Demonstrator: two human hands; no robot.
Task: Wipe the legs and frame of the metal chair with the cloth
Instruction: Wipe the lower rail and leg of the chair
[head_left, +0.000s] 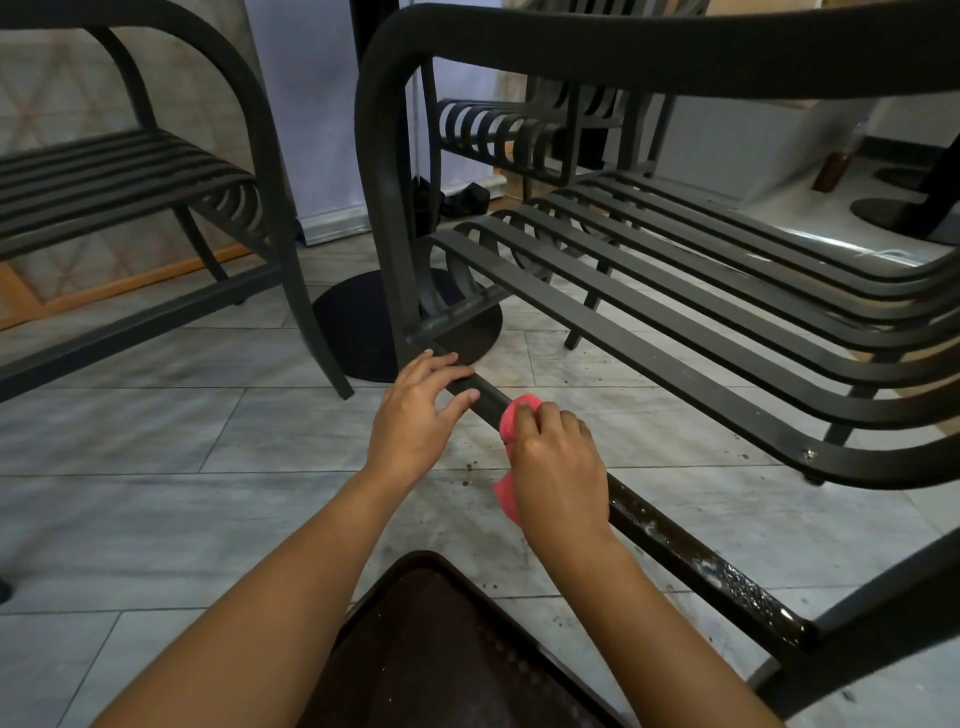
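1. Dark metal chair (675, 291) with a slatted seat fills most of the view, sitting on a grey tiled floor (156, 441).
2. Its low side rail (691, 558) looks wet and speckled toward the near end.
3. Right hand (558, 470) has its fingers curled round a pink cloth (511, 415), pressed on that rail.
4. Left hand (421, 410) rests just beside it, fingers loosely spread on the rail.

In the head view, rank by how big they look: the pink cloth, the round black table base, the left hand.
1. Round black table base, though chair legs hide part of it.
2. Left hand.
3. Pink cloth, mostly hidden under the right hand, so its true size is unsure.
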